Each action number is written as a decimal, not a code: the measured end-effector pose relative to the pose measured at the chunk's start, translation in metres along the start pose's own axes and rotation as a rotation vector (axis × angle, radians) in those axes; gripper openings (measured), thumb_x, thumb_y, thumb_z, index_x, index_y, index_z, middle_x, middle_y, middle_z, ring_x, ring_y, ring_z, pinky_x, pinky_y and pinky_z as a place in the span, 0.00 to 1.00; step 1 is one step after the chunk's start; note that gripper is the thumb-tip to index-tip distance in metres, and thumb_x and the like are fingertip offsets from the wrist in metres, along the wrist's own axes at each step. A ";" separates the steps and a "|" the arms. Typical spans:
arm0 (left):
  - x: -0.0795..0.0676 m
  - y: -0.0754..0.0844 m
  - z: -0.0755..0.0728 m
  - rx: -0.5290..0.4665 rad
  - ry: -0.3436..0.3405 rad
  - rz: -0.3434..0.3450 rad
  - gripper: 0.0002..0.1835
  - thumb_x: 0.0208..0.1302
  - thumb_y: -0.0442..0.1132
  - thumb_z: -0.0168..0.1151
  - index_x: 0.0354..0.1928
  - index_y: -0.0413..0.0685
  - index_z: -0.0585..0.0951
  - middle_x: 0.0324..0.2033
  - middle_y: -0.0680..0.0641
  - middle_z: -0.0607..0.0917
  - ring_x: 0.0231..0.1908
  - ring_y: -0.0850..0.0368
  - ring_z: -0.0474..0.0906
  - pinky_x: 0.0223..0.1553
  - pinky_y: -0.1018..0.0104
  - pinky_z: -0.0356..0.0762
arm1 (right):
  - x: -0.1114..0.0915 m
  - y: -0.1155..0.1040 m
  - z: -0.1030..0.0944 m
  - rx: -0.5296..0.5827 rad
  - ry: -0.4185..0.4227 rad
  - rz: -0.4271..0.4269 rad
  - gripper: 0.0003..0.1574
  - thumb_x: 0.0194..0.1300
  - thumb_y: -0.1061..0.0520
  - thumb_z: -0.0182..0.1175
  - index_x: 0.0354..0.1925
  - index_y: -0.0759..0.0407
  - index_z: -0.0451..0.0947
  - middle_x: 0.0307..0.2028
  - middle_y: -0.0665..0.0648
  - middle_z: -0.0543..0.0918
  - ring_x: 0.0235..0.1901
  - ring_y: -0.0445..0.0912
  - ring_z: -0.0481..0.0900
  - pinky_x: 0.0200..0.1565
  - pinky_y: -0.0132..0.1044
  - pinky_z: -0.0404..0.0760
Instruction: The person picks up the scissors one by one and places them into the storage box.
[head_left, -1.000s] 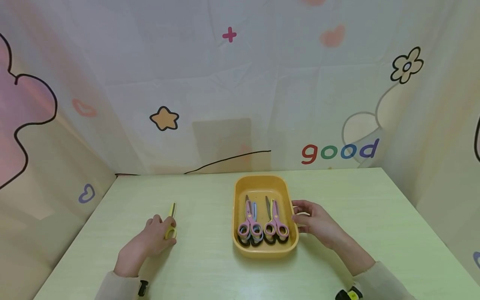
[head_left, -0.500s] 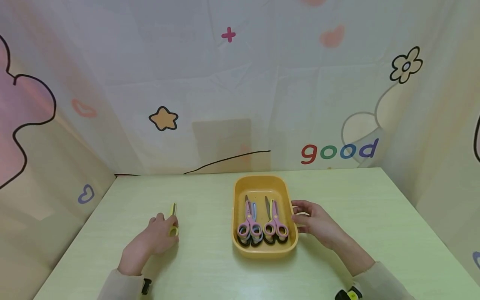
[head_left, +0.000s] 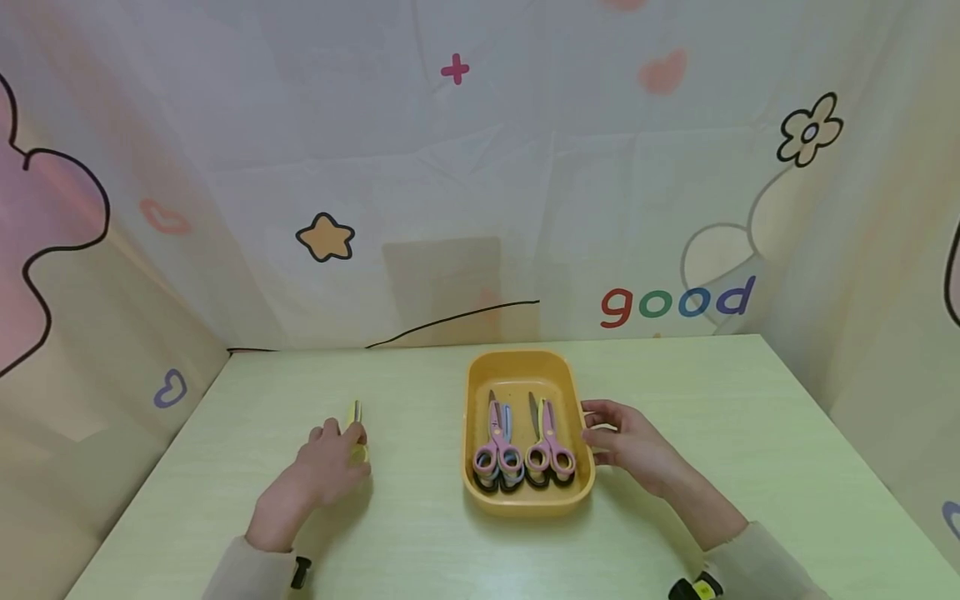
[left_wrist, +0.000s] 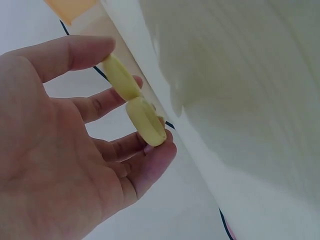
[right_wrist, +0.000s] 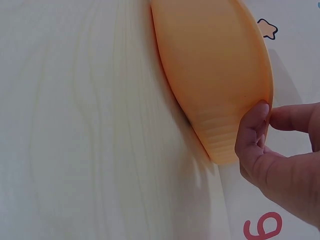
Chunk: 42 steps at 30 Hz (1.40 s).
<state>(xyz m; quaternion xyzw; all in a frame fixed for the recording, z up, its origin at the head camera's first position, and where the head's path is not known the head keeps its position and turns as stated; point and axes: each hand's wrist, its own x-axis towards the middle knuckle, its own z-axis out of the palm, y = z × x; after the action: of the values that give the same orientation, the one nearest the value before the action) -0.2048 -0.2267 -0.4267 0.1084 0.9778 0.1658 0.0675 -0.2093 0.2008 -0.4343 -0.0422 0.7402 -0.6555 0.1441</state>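
At the left of the head view, my left hand (head_left: pixel 322 467) holds a pair of yellow scissors (head_left: pixel 356 412) by its handles, blades pointing away. The left wrist view shows the thumb and fingers around the yellow finger loops (left_wrist: pixel 145 122); the blades are hidden there. My right hand (head_left: pixel 637 446) grips the right side of a yellow-orange tray (head_left: pixel 528 502), fingers bent at its rim. In the right wrist view, fingertips touch the tray's outer wall (right_wrist: pixel 215 65). Inside the tray, pink scissors (head_left: pixel 498 446) and another pink pair (head_left: pixel 551 446) lie over blue, yellow and black-handled ones.
The pale wooden table (head_left: pixel 420 467) spreads between the left hand and the tray. A printed cloth (head_left: pixel 420 167) with a star, flower and the word "good" hangs along the table's back and sides.
My left hand has moved to the right with the yellow scissors, toward the tray. The right hand and the tray have stayed in place.
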 end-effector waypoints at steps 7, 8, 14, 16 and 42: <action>-0.001 0.012 0.001 -0.050 0.018 0.063 0.17 0.63 0.40 0.60 0.52 0.43 0.75 0.43 0.39 0.69 0.42 0.43 0.65 0.41 0.47 0.71 | -0.001 -0.001 0.001 -0.003 -0.009 -0.005 0.34 0.74 0.66 0.55 0.72 0.76 0.57 0.54 0.69 0.69 0.45 0.51 0.76 0.45 0.42 0.86; -0.001 0.015 0.001 -0.051 0.026 0.070 0.17 0.63 0.40 0.60 0.52 0.42 0.75 0.43 0.40 0.69 0.42 0.43 0.65 0.41 0.47 0.70 | -0.001 -0.001 0.001 -0.001 -0.011 -0.007 0.34 0.74 0.66 0.55 0.72 0.76 0.57 0.54 0.69 0.69 0.45 0.51 0.76 0.45 0.42 0.86; 0.000 0.029 0.005 -0.064 0.064 0.096 0.18 0.64 0.39 0.59 0.54 0.41 0.73 0.41 0.41 0.67 0.41 0.44 0.63 0.39 0.50 0.68 | -0.002 0.000 0.001 0.003 -0.014 -0.010 0.35 0.75 0.66 0.55 0.73 0.76 0.57 0.54 0.68 0.69 0.45 0.51 0.76 0.44 0.42 0.86; 0.001 0.033 0.007 -0.065 0.080 0.102 0.17 0.66 0.39 0.57 0.55 0.41 0.73 0.41 0.41 0.67 0.41 0.45 0.62 0.38 0.51 0.67 | -0.002 0.000 0.001 0.004 -0.015 -0.011 0.34 0.75 0.66 0.55 0.73 0.76 0.57 0.54 0.68 0.69 0.45 0.51 0.75 0.44 0.42 0.86; 0.007 0.086 0.014 -0.105 0.215 0.100 0.19 0.68 0.38 0.48 0.58 0.38 0.70 0.45 0.40 0.67 0.45 0.42 0.61 0.41 0.53 0.60 | -0.001 0.001 0.000 -0.005 -0.004 -0.008 0.33 0.74 0.67 0.54 0.72 0.76 0.58 0.54 0.69 0.69 0.45 0.52 0.76 0.45 0.42 0.86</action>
<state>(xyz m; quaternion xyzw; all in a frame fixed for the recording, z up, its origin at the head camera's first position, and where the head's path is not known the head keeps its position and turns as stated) -0.1934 -0.1416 -0.4109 0.1350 0.9628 0.2306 -0.0403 -0.2084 0.2006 -0.4349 -0.0471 0.7412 -0.6542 0.1429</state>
